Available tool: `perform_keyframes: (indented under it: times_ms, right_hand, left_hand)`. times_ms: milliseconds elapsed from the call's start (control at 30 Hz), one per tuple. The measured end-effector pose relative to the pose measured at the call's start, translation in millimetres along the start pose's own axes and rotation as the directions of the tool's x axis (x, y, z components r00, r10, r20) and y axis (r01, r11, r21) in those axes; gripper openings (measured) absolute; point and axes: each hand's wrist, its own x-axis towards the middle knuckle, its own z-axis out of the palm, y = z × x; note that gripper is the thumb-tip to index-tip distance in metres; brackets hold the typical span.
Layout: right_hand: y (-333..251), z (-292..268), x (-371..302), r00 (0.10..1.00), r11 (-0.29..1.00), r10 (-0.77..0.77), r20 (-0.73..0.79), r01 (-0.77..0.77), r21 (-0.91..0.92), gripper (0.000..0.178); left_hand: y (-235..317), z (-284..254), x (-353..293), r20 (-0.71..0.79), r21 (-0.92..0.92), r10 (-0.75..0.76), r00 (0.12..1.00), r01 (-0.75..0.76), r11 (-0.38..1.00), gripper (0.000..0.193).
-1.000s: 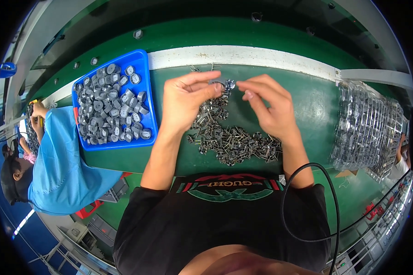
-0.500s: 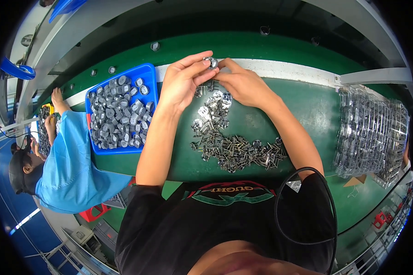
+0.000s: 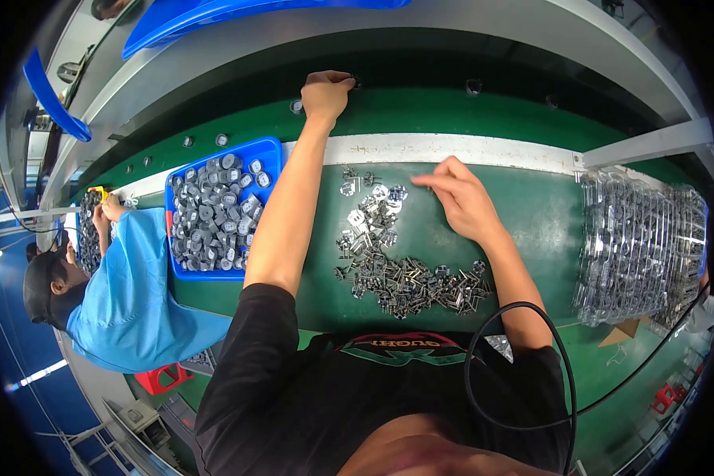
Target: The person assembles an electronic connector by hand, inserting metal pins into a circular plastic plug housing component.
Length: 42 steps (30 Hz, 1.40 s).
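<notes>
Nearest, one loose heap of small silvery metal parts lies on the green counter, too many and too small to count. At 1 o'clock of it the right hand hovers, fingers loosely spread, holding nothing visible. One blue tray of grey round pieces sits at 9 o'clock. Farthest, the left hand is curled at the belt's far edge; its contents cannot be made out.

A heap of small metal parts lies on the table, in front of the person. A tray of round parts sits to its left, stacked trays to its right, a conveyor belt behind.
</notes>
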Motion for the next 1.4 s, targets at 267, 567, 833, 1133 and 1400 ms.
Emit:
perform_keyframes:
  times_ms: [267,567,833,1133,1400]
  right_hand:
    - [2,-5,-17,0.992,0.991,0.090,-0.088,-0.081,0.107,0.021]
    - [-5,3,-16,0.989,0.978,0.114,-0.099,-0.094,0.185,0.013]
    - [-21,-1,-21,0.931,0.828,0.291,-0.219,-0.130,0.545,0.009]
    - [-31,-2,-22,0.951,0.983,-0.043,-0.305,0.095,0.157,0.014]
    - [-25,10,-26,0.929,0.981,-0.108,-0.353,0.158,0.116,0.022]
  left_hand:
    - [6,-32,-11,-0.159,0.255,0.051,0.986,-0.009,0.967,0.036]
    - [9,-47,-61,-0.074,0.480,0.211,0.975,-0.151,0.864,0.035]
    - [65,-51,-175,0.522,-0.610,0.095,0.848,0.293,0.737,0.043]
    - [49,-52,-195,0.709,-0.562,0.100,0.698,0.473,0.679,0.034]
    - [46,-48,-201,0.682,-0.624,0.112,0.722,0.495,0.605,0.032]
